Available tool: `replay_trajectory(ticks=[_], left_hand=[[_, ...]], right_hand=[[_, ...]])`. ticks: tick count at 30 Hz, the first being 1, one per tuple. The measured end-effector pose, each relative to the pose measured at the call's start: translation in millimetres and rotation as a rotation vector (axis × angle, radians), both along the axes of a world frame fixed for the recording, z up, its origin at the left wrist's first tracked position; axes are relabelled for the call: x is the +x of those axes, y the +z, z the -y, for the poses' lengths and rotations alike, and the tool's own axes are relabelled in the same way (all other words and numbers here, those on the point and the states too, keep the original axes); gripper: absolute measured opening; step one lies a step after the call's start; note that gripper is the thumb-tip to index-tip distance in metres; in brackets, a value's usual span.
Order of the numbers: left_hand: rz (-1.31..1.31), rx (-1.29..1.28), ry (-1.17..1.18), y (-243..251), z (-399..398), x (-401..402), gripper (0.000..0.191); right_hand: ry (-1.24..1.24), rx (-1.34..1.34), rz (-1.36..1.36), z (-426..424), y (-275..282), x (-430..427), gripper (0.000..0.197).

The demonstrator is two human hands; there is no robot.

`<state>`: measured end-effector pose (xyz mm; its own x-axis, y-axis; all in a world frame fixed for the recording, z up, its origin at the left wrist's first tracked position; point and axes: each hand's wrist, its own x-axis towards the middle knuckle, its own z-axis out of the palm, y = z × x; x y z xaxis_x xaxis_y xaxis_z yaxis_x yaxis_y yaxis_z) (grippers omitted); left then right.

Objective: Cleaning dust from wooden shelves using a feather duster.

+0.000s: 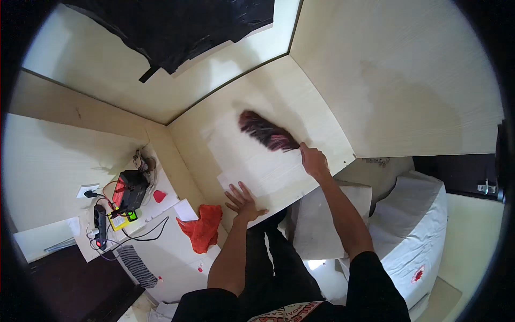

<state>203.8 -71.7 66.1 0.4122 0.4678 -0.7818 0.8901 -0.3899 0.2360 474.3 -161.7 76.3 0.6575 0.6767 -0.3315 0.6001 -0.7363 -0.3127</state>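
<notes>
My right hand [314,162] grips the near end of a dark red and black duster [268,132], whose fibres are blurred. The duster lies over the pale wood-look shelf [257,161] and points away to the upper left; whether its fibres touch the surface I cannot tell. Its handle is mostly hidden by my fingers. Near the front edge of the shelf, my left hand [244,204] is spread with its fingers apart and nothing in it. An orange-red cloth [203,229] hangs to the left of my left forearm, over a ledge.
Left, a lower ledge carries a black and red battery or power unit [130,191], a yellow device [120,221], a power strip [100,225] and loose cables. Black plastic sheeting [193,32] covers part of the back panel. Right stand a pale box [326,225] and a white-covered object [406,237].
</notes>
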Motion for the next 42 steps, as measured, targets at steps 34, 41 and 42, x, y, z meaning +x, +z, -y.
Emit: replay_trajectory(ticks=[34, 41, 42], left_hand=[[0.105, -0.01, 0.065, 7, 1, -6, 0.146], [0.106, 0.013, 0.069, 5, 2, -7, 0.145], [0.091, -0.006, 0.074, 5, 2, -7, 0.145]], right_hand=[[-0.229, -0.005, 0.107, 43, -2, 59, 0.018], [-0.266, -0.04, 0.149, 44, 8, 64, 0.021], [-0.125, -0.065, 0.161, 45, 9, 63, 0.021]])
